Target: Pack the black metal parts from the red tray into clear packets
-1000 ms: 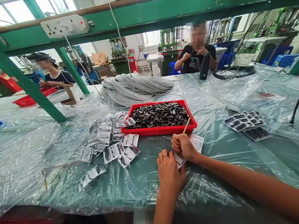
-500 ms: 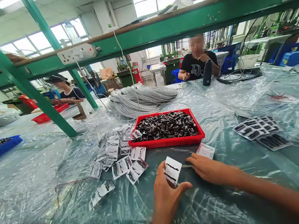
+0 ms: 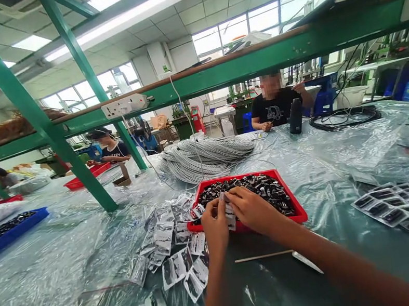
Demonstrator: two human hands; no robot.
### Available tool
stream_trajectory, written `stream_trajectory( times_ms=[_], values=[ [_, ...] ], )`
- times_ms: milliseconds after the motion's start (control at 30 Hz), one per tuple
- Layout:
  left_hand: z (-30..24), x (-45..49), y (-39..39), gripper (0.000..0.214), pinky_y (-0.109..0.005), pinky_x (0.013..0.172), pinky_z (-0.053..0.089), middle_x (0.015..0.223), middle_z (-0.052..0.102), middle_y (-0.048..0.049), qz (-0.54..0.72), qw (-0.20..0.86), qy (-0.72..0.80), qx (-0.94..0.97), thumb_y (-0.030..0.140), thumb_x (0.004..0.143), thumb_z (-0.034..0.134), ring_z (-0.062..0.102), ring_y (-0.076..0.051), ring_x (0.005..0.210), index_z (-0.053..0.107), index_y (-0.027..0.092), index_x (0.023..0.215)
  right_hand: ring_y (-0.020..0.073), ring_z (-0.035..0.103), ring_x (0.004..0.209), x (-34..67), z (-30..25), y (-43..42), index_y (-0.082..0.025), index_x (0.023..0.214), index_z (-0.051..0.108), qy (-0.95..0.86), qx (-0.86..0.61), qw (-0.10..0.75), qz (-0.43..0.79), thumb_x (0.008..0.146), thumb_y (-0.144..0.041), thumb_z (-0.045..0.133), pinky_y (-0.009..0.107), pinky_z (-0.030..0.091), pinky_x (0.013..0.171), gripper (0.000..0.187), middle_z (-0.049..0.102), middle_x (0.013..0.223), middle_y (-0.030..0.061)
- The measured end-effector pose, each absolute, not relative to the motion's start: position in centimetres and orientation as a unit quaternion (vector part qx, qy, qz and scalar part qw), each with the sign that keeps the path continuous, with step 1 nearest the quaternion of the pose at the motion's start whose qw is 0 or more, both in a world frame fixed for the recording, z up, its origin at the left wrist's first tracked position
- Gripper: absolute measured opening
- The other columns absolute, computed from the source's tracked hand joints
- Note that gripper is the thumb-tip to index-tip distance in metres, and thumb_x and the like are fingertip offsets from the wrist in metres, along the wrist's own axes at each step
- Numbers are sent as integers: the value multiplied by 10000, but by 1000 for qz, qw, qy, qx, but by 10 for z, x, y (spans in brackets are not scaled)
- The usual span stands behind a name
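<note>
Over the near edge of the red tray (image 3: 300,212), a small white card (image 3: 231,219) with dark marks is pinched at its top between both hands. My left hand (image 3: 215,221) grips its left side, and my right hand (image 3: 252,209) has its fingertips on the upper right. The fingers partly hide the card. Small black and metallic pieces (image 3: 266,189) fill the tray. A thin pale stick (image 3: 263,256) lies on the table below my hands, its right end near another white card (image 3: 306,261) partly covered by my right forearm.
Loose printed cards (image 3: 164,236) are heaped left of the tray; packs with black pieces (image 3: 395,201) lie right. Behind the tray sits a coil of grey cable (image 3: 205,158). A green frame post (image 3: 80,164) stands at left. A person (image 3: 275,103) sits across the table beside a black bottle (image 3: 295,117).
The card in my left hand has moved up to the tray's near edge, and my right hand has left the stick and now grips the card too. The camera view has tilted upward.
</note>
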State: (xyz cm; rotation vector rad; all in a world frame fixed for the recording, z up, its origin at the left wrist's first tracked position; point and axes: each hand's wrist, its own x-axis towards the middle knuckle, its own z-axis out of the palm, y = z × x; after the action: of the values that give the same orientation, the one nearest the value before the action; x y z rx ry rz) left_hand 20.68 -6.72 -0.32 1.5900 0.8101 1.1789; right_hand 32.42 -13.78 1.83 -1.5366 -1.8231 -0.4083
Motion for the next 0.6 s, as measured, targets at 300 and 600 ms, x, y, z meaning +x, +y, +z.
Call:
stream_trajectory(
  times_ms=[300,600],
  values=[
    [-11,204,-32,359,-240,618,427,792,664,-14,426,555,243,672,492,825,612,570,-150,683,694,169,959,168,661,667,345,18,-100,-184,772,751,-648,-602,467,9,879,-280,650,274,486,677,176,736,737,41],
    [-19,208,-33,240,-324,733,460,840,689,-46,453,474,435,617,309,797,468,605,-212,767,659,193,885,287,658,999,368,0,-88,-160,1011,722,-542,-666,514,1,885,-250,553,468,515,909,229,719,1052,121]
  ],
)
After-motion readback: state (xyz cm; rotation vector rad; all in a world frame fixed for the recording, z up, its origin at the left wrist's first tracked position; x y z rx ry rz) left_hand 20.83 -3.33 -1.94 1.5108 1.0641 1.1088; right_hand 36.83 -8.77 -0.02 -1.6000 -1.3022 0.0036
